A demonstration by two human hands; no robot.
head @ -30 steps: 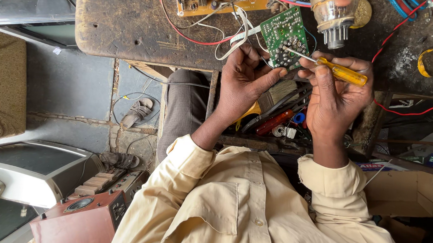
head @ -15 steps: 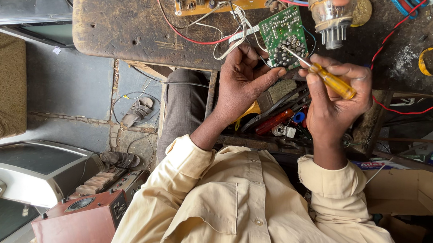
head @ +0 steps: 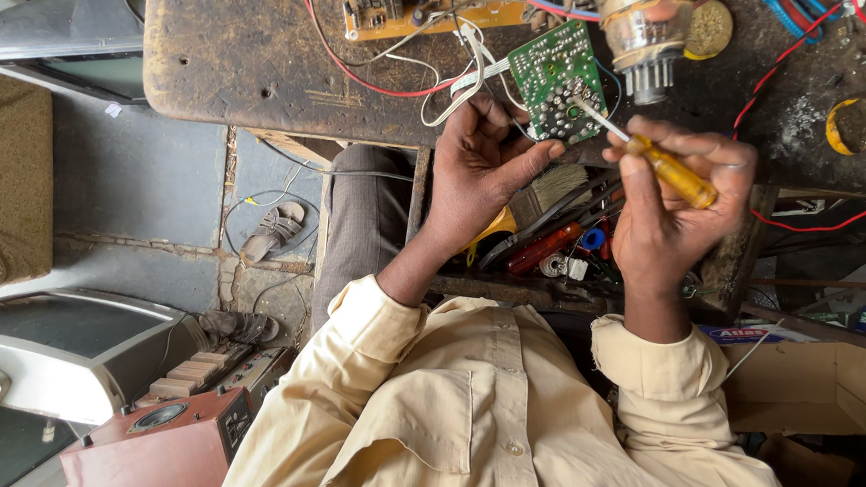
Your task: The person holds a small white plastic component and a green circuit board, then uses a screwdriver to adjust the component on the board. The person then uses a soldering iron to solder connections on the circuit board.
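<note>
Fingers of the left hand [head: 478, 166] gripped the lower edge of a green circuit board [head: 560, 81], which lay at the near edge of the dark worktop [head: 234, 51]. Right of the board, the right hand [head: 671, 198] was closed around a yellow-handled screwdriver [head: 658, 165], its metal tip touching the board's solder side. White wires [head: 464, 65] ran left from the board.

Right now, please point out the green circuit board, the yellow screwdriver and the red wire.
green circuit board [head: 555, 76], head view, on its solder side.
yellow screwdriver [head: 679, 178], head view, on its handle in the right hand.
red wire [head: 358, 73], head view, on its loop across the bench.
</note>
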